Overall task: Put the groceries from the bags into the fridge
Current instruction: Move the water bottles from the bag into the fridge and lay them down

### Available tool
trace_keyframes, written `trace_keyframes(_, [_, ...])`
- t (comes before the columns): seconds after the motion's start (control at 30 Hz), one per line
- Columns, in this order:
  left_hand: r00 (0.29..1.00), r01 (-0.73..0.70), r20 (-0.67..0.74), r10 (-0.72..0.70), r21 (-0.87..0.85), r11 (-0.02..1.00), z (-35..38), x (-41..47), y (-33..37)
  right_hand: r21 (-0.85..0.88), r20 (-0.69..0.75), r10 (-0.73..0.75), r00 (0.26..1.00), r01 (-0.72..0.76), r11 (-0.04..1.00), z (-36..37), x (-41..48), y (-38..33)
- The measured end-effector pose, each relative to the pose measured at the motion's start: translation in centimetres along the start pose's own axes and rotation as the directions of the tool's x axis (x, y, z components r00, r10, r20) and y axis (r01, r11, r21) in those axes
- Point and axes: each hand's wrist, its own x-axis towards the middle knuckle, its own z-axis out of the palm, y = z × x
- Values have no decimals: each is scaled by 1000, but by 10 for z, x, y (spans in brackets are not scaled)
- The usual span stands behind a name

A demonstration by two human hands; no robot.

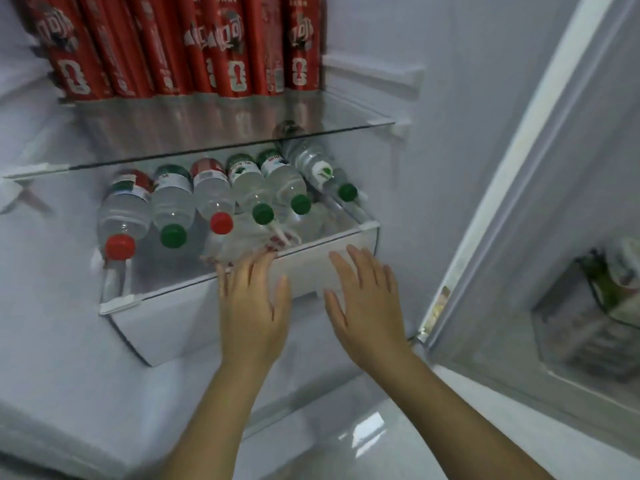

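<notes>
My left hand (254, 299) and right hand (363, 296) lie flat, fingers straight, side by side on the drawer (166, 330) front. Inside it, water bottles (173, 202), 6 caps showing; red cans (235, 46) stand on the glass shelf (242, 133) above.

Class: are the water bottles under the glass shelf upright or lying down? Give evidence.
Lying down: the water bottles rest on their sides in a row, caps pointing out toward the camera.
</notes>
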Motion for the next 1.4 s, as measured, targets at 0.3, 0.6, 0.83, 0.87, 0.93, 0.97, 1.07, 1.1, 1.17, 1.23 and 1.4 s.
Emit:
trace_keyframes(0.3, [876, -153, 472, 101, 73, 985, 42, -81, 59, -194, 225, 349, 910, -309, 931, -40, -129, 57])
trace_keyframes(0.6, [636, -365, 752, 174, 94, 926, 58, -164, 160, -320, 205, 628, 751, -555, 768, -109, -259, 105])
trace_keyframes(0.83, [478, -515, 808, 345, -60, 855, 65, -277, 275, -352, 62, 822, 566, -758, 549, -194, -404, 143])
trace_keyframes(0.87, [462, -532, 803, 377, -89, 842, 65, -294, 292, -365, 47, 843, 536, -776, 514, -205, -424, 147])
trace_keyframes(0.93, [432, -569, 783, 448, -148, 809, 64, -326, 325, -394, 12, 876, 483, -803, 448, -228, -464, 152])
trace_keyframes(0.97, [418, -586, 769, 483, -179, 790, 63, -341, 340, -401, -10, 888, 461, -815, 418, -240, -484, 154])
trace_keyframes(1.07, [364, -623, 730, 578, -270, 734, 60, -383, 383, -390, -82, 921, 382, -862, 323, -276, -539, 156])
trace_keyframes(1.1, [341, -629, 722, 602, -301, 717, 58, -395, 397, -383, -109, 930, 350, -878, 286, -287, -555, 156])
trace_keyframes(1.17, [286, -647, 704, 651, -359, 672, 54, -417, 424, -372, -169, 944, 285, -905, 207, -307, -586, 155])
trace_keyframes(1.23, [222, -670, 683, 696, -411, 618, 50, -438, 451, -367, -216, 953, 214, -922, 124, -323, -615, 154])
trace_keyframes(1.4, [79, -700, 608, 790, -530, 478, 47, -486, 512, -336, -308, 950, 49, -940, -61, -356, -677, 150])
